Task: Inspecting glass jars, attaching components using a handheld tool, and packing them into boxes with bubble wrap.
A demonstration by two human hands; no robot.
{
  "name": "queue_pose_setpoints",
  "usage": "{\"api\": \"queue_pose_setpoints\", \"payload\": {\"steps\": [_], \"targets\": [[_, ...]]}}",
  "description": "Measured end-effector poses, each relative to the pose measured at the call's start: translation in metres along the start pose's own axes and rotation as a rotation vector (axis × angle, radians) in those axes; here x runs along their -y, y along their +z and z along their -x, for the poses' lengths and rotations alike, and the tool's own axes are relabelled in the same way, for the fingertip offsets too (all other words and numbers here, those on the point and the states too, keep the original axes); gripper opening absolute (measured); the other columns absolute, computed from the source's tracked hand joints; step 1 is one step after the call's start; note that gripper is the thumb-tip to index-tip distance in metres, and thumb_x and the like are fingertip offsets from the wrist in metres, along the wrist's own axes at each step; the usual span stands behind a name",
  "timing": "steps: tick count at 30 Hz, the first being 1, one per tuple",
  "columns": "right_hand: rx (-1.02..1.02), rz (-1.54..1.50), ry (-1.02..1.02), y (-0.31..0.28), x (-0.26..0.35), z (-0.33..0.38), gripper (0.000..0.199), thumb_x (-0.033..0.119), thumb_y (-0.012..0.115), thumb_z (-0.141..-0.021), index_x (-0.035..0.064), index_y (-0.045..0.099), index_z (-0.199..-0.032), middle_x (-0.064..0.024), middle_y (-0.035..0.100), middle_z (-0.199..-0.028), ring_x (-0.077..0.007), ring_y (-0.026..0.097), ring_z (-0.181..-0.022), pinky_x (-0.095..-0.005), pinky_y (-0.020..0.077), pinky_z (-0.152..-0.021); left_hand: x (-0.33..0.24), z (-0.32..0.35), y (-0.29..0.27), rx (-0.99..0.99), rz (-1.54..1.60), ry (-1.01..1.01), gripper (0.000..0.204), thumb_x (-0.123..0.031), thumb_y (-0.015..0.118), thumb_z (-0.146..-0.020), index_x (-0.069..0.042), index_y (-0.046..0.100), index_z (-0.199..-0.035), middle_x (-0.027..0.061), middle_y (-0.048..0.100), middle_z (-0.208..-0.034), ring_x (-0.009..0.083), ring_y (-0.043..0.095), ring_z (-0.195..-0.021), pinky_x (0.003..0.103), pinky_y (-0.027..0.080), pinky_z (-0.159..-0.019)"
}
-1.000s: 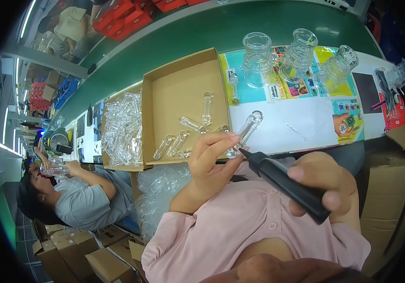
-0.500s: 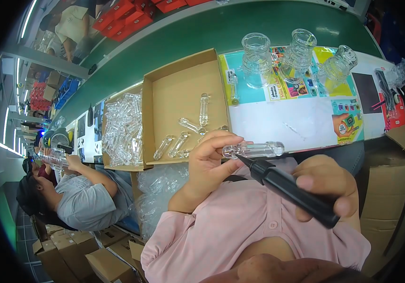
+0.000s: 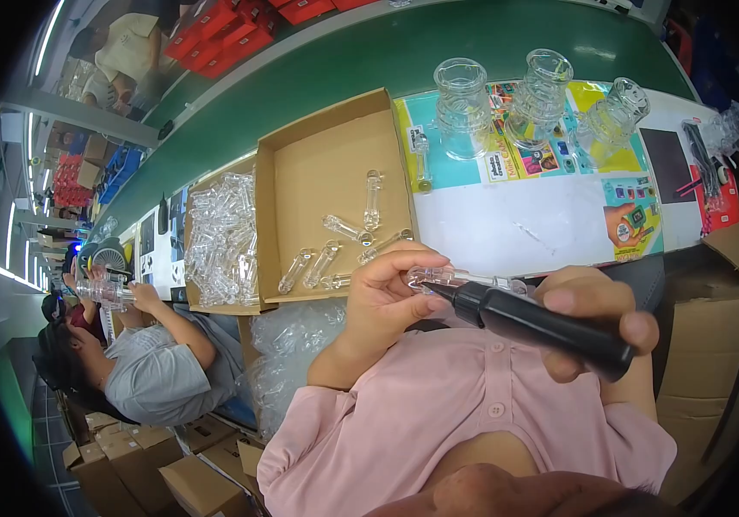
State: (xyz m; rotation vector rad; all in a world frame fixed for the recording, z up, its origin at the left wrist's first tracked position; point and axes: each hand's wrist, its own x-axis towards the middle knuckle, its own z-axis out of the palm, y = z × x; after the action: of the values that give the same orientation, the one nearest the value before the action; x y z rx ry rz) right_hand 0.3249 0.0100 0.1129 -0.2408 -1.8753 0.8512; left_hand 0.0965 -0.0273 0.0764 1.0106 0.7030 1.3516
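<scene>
Close in, the left hand (image 3: 387,297) has its fingers closed round a small clear tube (image 3: 438,277), held level in front of the pink shirt (image 3: 464,422). The right hand (image 3: 593,323) is wrapped round a black bottle (image 3: 542,326) whose tapered nozzle touches the tube's end. So this piece looks to be mid-treatment, not yet laid down.

Just beyond, an open cardboard tray (image 3: 335,172) on the surface holds only a handful of clear tubes (image 3: 335,246), lying loose near its front edge with most of the tray's floor bare. Next to it, on the person's left, a second tray is heaped with a great many clear pieces (image 3: 219,233). If the sparse tray takes the finished ones, I would judge the work to be at an early stage, with most of the pile left.

Further off, three clear jars (image 3: 542,95) stand on a colourful printed sheet (image 3: 559,155).

Whether anything leaves the nozzle cannot be made out, and the tube's near half is hidden by the fingers. To the left a co-worker (image 3: 145,370) holds something clear, too small to identify.
</scene>
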Motion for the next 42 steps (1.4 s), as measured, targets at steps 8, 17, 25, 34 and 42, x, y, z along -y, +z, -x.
{"api": "queue_pose_setpoints", "payload": {"steps": [8,17,25,34,42], "targets": [[-0.15,-0.138,-0.503,0.024,-0.024,-0.007,0.048,0.004,0.059,-0.079,0.0062,0.034,-0.119,-0.0307,0.053,-0.099,-0.021,0.05,-0.047,-0.0269,0.0401,-0.038,0.006,-0.001,-0.001,-0.028,-0.017,0.052,0.037,0.008,0.067,-0.069,0.004,0.056,-0.104,0.0104,0.052,-0.102,0.0175,0.056,-0.094,0.027,0.046,-0.084],[-0.209,0.047,-0.657,0.034,-0.026,-0.007,0.049,0.005,0.055,-0.079,0.0116,0.033,-0.121,-0.024,0.055,-0.1,-0.0194,0.045,-0.049,-0.0266,0.0374,-0.04,0.007,-0.003,0.001,-0.067,-0.1,0.137,0.036,0.007,0.068,-0.069,0.003,0.056,-0.102,0.0115,0.052,-0.101,0.0181,0.054,-0.095,0.028,0.045,-0.085],[-0.209,0.103,-0.698,0.037,-0.026,-0.005,0.05,0.004,0.055,-0.076,0.0127,0.034,-0.12,-0.0224,0.056,-0.099,-0.0173,0.042,-0.045,-0.026,0.0335,-0.039,0.009,-0.002,0.004,-0.16,-0.251,0.253,0.036,0.008,0.07,-0.065,0.001,0.057,-0.098,0.0129,0.052,-0.102,0.0236,0.056,-0.098,0.032,0.045,-0.086],[-0.02,0.168,-0.671,0.029,-0.02,0.002,0.057,0.009,0.058,-0.079,0.0148,0.028,-0.127,-0.0222,0.049,-0.103,-0.0255,0.049,-0.06,-0.0288,0.0463,-0.042,0.004,-0.007,0.003,-0.174,-0.992,0.642,0.042,0.012,0.071,-0.059,-0.001,0.056,-0.096,0.0123,0.053,-0.096,0.0267,0.06,-0.09,0.035,0.052,-0.079],[-0.186,0.201,-0.356,0.004,-0.021,-0.005,0.056,0.021,0.055,-0.081,0.012,0.027,-0.129,-0.0208,0.056,-0.1,-0.0208,0.052,-0.062,-0.0284,0.0437,-0.051,0.005,-0.017,0.009,-0.214,-1.228,0.759,0.04,0.007,0.074,-0.06,-0.002,0.056,-0.095,0.0122,0.054,-0.094,0.0257,0.06,-0.086,0.035,0.053,-0.076]]}}
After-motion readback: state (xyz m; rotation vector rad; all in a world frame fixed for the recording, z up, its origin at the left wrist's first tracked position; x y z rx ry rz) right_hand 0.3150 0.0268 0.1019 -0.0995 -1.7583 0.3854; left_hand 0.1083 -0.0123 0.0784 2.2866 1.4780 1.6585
